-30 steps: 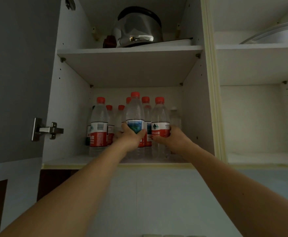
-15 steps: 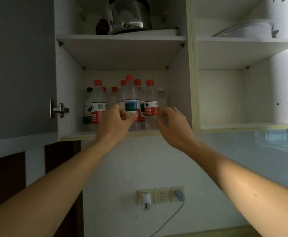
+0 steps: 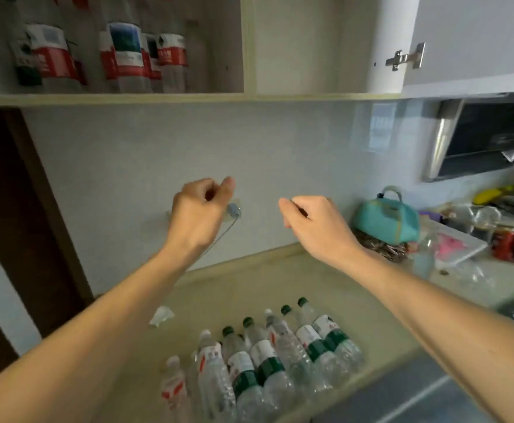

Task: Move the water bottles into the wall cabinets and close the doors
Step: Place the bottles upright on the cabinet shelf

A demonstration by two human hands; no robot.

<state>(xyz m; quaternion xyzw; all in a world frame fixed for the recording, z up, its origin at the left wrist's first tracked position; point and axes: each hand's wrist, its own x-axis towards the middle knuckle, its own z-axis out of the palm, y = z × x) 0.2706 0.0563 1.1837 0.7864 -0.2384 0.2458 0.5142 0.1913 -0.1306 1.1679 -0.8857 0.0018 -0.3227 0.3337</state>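
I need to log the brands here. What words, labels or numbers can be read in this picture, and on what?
None can be read.
Labels on the cabinet bottles: blurred.
Labels on the counter bottles: blurred.
Sign reflected on the backsplash: too blurred.

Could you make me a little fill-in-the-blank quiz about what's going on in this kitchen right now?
1. Both hands, left hand and right hand, hold ____.
2. The bottles on the counter lie in a row below the ____ hand.
3. The bottles in the cabinet stand in the ____ compartment.
4. The teal bag sits on the countertop to the ____ of the hands.

Missing words: nothing; right; left; right
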